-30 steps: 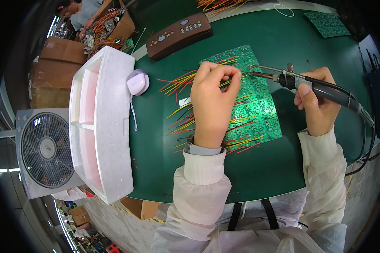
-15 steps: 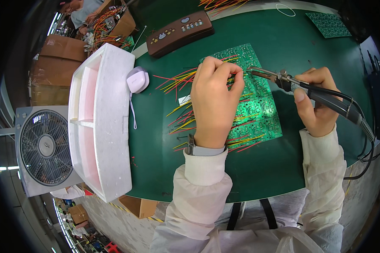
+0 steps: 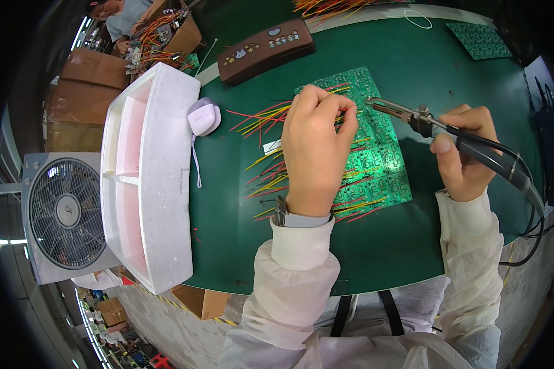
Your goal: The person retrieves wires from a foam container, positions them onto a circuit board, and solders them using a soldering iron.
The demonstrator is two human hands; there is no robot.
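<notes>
Head view: what does each hand hold?

The left hand (image 3: pixel 317 147) pinches a thin wire between thumb and forefinger, as far as the partly hidden tips show. The right hand (image 3: pixel 468 175) wraps around the dark handle of a soldering iron (image 3: pixel 489 165).

And the board?

The green circuit board (image 3: pixel 388 163) lies flat on the tabletop (image 3: pixel 240 246), under the left hand and reaching out to its right. Red and yellow wires (image 3: pixel 264 119) fan out to the left of that hand. The iron's metal tip (image 3: pixel 375 103) is just beside its fingertips; I can't tell whether it touches the board.

How would these handle?

I'd judge the board light, stiff and somewhat brittle, best held by its edges. The wires look springy and easily nudged, so pinch them close to the end. The iron seems rigid, with its ribbed cable (image 3: pixel 537 203) tugging behind; grip only the handle, well back from the metal.

Textures?

Glossy, finely patterned board; smooth, slender wires. Left of the left hand stands a grainy white foam box (image 3: pixel 166 184); nearer that hand lies a rounded lilac case (image 3: pixel 204 118).
</notes>
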